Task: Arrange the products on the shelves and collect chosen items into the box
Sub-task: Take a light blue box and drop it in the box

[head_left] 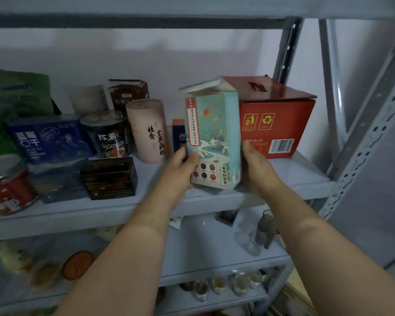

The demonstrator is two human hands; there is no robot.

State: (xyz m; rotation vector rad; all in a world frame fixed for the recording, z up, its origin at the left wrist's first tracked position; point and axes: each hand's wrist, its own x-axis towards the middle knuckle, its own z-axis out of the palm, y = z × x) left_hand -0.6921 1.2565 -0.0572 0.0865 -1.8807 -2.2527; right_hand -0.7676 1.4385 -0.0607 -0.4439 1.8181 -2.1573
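Both hands clamp one upright teal tea carton (214,142) by its lower half: the left hand (183,166) wraps the left edge with the thumb on the front face, and the right hand (257,165) presses the right side, fingers hidden behind. The carton stands at or just above the front of the grey shelf (301,172); contact with the board cannot be confirmed. Right of the grip, nearly touching the carton, sits a red box (276,124). Left of the grip stands a pink canister (149,131), with a small blue pack (178,133) between them. Risk: the carton's top flap (205,86) is open, so tilting may spill contents; a sideways shift could topple the canister.
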